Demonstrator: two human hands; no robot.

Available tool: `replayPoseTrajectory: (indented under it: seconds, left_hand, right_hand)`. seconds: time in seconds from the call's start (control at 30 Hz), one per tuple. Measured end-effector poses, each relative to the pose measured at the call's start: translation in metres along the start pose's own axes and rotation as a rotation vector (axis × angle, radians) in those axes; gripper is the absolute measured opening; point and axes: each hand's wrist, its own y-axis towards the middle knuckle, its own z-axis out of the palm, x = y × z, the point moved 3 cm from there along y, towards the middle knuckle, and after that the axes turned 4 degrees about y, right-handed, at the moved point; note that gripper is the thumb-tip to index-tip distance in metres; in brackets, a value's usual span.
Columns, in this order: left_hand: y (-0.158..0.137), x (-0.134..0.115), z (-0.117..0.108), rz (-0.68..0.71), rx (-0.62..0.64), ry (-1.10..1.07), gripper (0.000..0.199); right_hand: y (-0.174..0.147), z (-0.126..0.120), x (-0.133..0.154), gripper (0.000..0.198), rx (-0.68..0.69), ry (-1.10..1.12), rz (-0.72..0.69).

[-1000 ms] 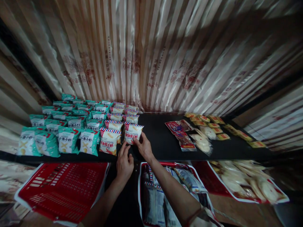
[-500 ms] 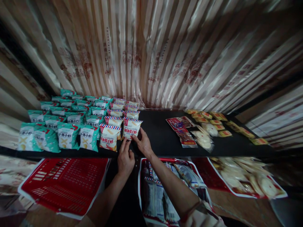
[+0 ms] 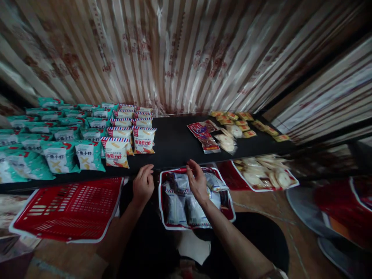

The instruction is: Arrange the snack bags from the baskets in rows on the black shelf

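Note:
My left hand (image 3: pixel 143 184) hovers just off the shelf's front edge, below the front cream snack bag (image 3: pixel 116 152); its fingers are loosely bent with nothing in them. Over a red basket with a white rim (image 3: pixel 161 209) is my right hand (image 3: pixel 197 181), open, fingers stretched forward. Inside that basket lie several snack bags (image 3: pixel 176 209) with striped edges, partly hidden by the right hand and forearm. Two columns of cream bags with red-and-blue striped tops stand on the black shelf (image 3: pixel 174 143). The foremost bag of the right column (image 3: pixel 144 139) stands upright, apart from both hands.
Rows of teal snack bags (image 3: pixel 59 157) fill the shelf's left. Further right lie red packets (image 3: pixel 207 143), pale round packs (image 3: pixel 226 143) and small yellow packets (image 3: pixel 242 126). Below are a red basket (image 3: pixel 69 209) at left and another basket (image 3: pixel 293 182) holding pale packs.
Both hands have let go of the cream bag at the front of the right column and drawn back. My right hand moved over the basket. The view has shifted right and down.

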Motion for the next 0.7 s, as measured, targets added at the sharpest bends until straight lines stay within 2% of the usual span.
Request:
replayPoseTrajectory:
  seconds: [0.17,0.3,0.37,0.47,0.6,0.7]
  left_hand:
    - [-0.03,-0.016,0.017,-0.012,0.182,-0.01,0.03]
    - [-0.072,-0.036,0.042,-0.036,0.391,-0.049,0.029]
    - [-0.092,-0.046,0.05,-0.066,0.482,-0.067,0.029]
    - [-0.115,-0.058,0.056,-0.096,0.566,-0.088,0.029]
    - [-0.133,-0.066,0.058,-0.13,0.598,-0.071,0.029]
    - [-0.138,-0.07,0.06,-0.134,0.592,-0.065,0.029]
  right_hand:
    - [-0.04,-0.083,-0.038,0.036,-0.163,-0.192,-0.018]
    - [-0.061,-0.125,-0.066,0.034,-0.225,-0.428,-0.094]
    - [-0.063,-0.139,-0.081,0.035,-0.204,-0.579,-0.117]
    - [-0.055,-0.149,-0.103,0.045,-0.074,-0.756,-0.152]
    - [-0.038,-0.154,-0.123,0.051,0.09,-0.86,-0.229]
    - [-0.027,-0.156,-0.129,0.043,0.115,-0.877,-0.259]
